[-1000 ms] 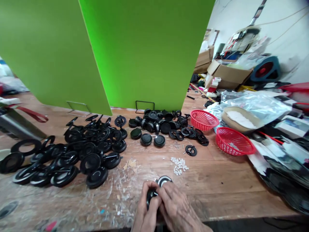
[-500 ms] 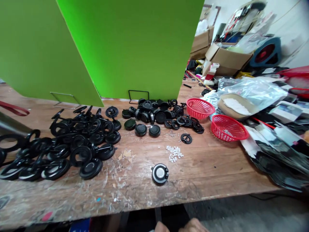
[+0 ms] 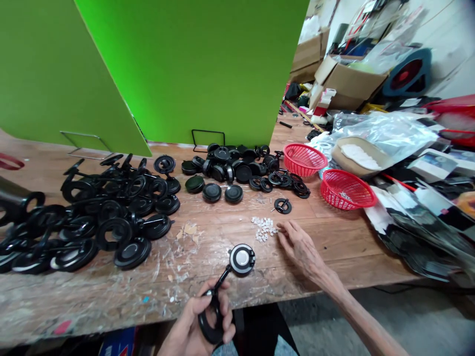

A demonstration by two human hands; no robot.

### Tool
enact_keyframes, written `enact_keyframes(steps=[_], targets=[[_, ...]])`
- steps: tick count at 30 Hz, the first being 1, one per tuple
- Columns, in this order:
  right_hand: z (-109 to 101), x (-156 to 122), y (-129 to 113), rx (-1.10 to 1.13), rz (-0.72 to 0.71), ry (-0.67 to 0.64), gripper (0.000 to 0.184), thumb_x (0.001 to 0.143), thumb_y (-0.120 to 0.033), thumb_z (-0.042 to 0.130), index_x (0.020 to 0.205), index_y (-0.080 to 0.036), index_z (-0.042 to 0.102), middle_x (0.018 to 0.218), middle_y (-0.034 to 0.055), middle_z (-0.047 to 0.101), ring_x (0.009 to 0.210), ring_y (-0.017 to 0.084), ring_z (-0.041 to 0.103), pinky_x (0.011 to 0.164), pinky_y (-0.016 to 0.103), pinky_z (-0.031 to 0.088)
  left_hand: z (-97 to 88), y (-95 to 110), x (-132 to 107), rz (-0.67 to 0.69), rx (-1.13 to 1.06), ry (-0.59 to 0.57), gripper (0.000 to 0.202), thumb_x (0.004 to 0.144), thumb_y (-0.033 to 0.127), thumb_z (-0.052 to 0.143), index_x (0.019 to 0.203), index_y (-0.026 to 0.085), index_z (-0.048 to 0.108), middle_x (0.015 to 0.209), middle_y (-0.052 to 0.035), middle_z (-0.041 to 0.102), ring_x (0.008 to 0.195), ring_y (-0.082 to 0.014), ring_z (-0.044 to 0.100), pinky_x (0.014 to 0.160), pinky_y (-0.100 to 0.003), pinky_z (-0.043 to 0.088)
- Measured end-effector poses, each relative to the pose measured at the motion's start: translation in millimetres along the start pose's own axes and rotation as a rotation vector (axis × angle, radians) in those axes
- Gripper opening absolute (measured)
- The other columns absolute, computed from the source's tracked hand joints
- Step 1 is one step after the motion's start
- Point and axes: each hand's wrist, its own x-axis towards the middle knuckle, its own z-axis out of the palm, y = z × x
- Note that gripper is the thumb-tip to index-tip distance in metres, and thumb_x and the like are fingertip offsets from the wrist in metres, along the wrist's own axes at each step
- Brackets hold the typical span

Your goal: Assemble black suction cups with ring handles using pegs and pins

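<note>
Since half a second ago both hands have been brought back into view from below the table edge.

Left hand (image 3: 208, 324): raised at the near edge of the wooden table (image 3: 334, 257), fingers curled shut around a black ring part (image 3: 211, 321). A thin black arm is seen running up from the ring to a round black disc with a white centre (image 3: 242, 259), which lies on the table just beyond the fingertips.

Right hand (image 3: 302, 247): stretched forward, palm down, fingers loosely spread and nothing held. Its fingertips are placed just beside a small heap of white pieces (image 3: 264, 228), to the right of the disc.

Also recorded: pile of black ring parts (image 3: 92, 212) at left; two red baskets (image 3: 326, 173) at right; green boards (image 3: 185, 69) behind.
</note>
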Motion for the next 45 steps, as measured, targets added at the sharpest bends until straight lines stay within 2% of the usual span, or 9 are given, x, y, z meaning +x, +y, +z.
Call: enact_keyframes(steps=[5,9,14,17,20,24,27,31,45], targets=[[12,-2,10,-0.081,-0.065,-0.039,0.015,0.091,-0.015,0.037,0.096,-0.016,0.051,0.094,0.0094,0.053,0.090,0.022,0.051,0.083,0.037,0.044,6.2,-4,4,0.032,-0.049,-0.056,0.025,0.085,0.028,0.046,0.095,0.016,0.064,0.074,-0.0037,0.052,0.066,-0.0151,0.045,0.061,-0.031,0.039],[11,-2,10,-0.127,-0.080,-0.037,0.013,0.091,-0.016,0.037,0.093,-0.017,0.049,0.092,0.0090,0.052,0.088,0.023,0.050,0.081,0.037,0.043,1.0,-10,11,0.139,0.037,-0.089,0.020,0.080,0.028,0.052,0.094,0.017,0.062,0.073,-0.0016,0.051,0.063,-0.0143,0.046,0.058,-0.029,0.039],[7,-4,9,-0.094,-0.080,-0.027,0.010,0.091,-0.019,0.037,0.088,-0.018,0.047,0.088,0.0076,0.052,0.085,0.022,0.051,0.079,0.036,0.042,-3.1,-15,12,0.279,0.370,0.037,0.022,0.078,0.028,0.057,0.099,0.020,0.058,0.077,0.0005,0.053,0.064,-0.0130,0.049,0.063,-0.028,0.039],[0,-10,-4,-0.020,-0.051,-0.020,0.009,0.091,-0.022,0.040,0.087,-0.019,0.048,0.087,0.0057,0.053,0.081,0.020,0.052,0.075,0.033,0.042,-0.1,-14,6,0.370,0.602,0.125,0.022,0.080,0.028,0.056,0.101,0.022,0.057,0.081,0.0008,0.054,0.067,-0.0130,0.050,0.068,-0.028,0.040],[-11,-20,-35,0.121,-0.049,-0.013,0.007,0.090,-0.023,0.045,0.090,-0.020,0.051,0.086,0.0038,0.055,0.078,0.017,0.053,0.071,0.030,0.042,3.6,-12,0,0.390,0.733,0.138,0.023,0.083,0.029,0.054,0.104,0.023,0.055,0.088,-0.0003,0.058,0.075,-0.0144,0.052,0.074,-0.028,0.040],[-21,-28,-82,0.375,-0.025,-0.135,0.009,0.090,-0.025,0.047,0.087,-0.021,0.055,0.079,0.0001,0.056,0.071,0.014,0.053,0.065,0.024,0.042,2.6,-15,-1,0.411,0.856,0.164,0.029,0.083,0.029,0.053,0.111,0.023,0.053,0.096,-0.0037,0.061,0.086,-0.0188,0.056,0.080,-0.030,0.042],[-19,-29,-100,0.490,-0.005,-0.197,0.009,0.090,-0.025,0.049,0.086,-0.021,0.056,0.076,-0.0016,0.055,0.068,0.012,0.052,0.062,0.022,0.041,-0.3,-20,1,0.453,0.975,0.163,0.029,0.085,0.027,0.050,0.114,0.023,0.050,0.109,-0.0059,0.059,0.097,-0.0211,0.055,0.087,-0.033,0.040],[-12,-29,-103,0.511,-0.009,-0.194,0.009,0.089,-0.027,0.050,0.086,-0.021,0.057,0.074,-0.0018,0.054,0.067,0.011,0.051,0.061,0.021,0.042,-0.2,-22,-1,0.513,1.100,0.134,0.029,0.087,0.025,0.046,0.116,0.023,0.046,0.118,-0.0070,0.054,0.106,-0.0218,0.051,0.094,-0.035,0.037],[-5,-30,-105,0.606,0.111,-0.349,0.016,0.088,-0.031,0.051,0.078,-0.019,0.055,0.065,-0.0037,0.050,0.058,0.009,0.045,0.052,0.021,0.036,-6.7,-26,-1,0.837,1.259,0.123,0.036,0.080,0.013,0.054,0.116,0.019,0.055,0.103,-0.0085,0.058,0.101,-0.0222,0.054,0.093,-0.033,0.042]])
